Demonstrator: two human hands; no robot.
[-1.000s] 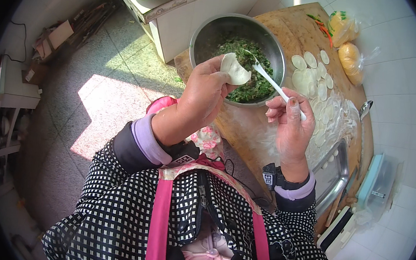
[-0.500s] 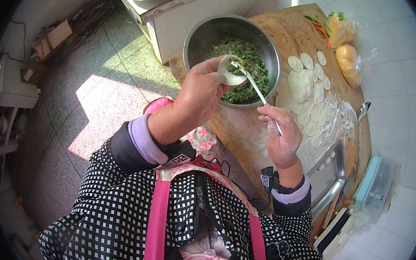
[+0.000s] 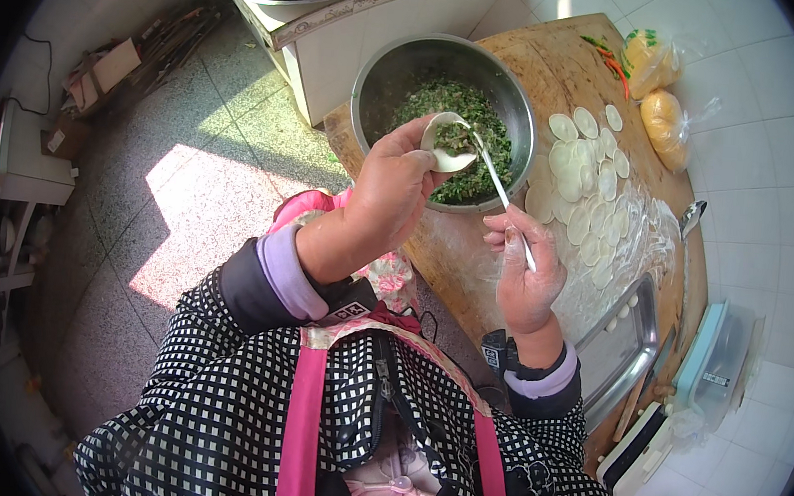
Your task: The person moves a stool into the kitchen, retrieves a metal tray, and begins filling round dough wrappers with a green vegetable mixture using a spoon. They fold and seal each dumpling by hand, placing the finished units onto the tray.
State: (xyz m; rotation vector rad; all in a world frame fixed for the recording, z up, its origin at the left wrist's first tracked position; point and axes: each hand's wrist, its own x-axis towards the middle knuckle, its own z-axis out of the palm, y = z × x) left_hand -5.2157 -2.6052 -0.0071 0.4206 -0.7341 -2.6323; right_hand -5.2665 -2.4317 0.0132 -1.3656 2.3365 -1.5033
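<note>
You are holding a round dough wrapper (image 3: 448, 145) cupped in your left hand (image 3: 391, 191), with the fingers curled under it, over the near rim of the steel bowl (image 3: 389, 63) at the far side of the tabletop (image 3: 453, 253). Your right hand (image 3: 523, 268) is gripping the handle of a spoon (image 3: 497, 179), and the spoon's tip is resting in the wrapper, where a small portion of green filling is sitting. The bowl is holding a large amount of chopped green filling (image 3: 469, 122), so most of it appears to be unused. To the right of the bowl, many flat wrappers (image 3: 583, 193) are lying on the floured tabletop, overlapping one another and waiting to be filled. A metal tray (image 3: 624, 353) is standing at the near right; a few small pale pieces are lying in it. Judging from this, the wrapper in hand is being loaded and not yet folded shut, and the bulk of the work is remaining.
</note>
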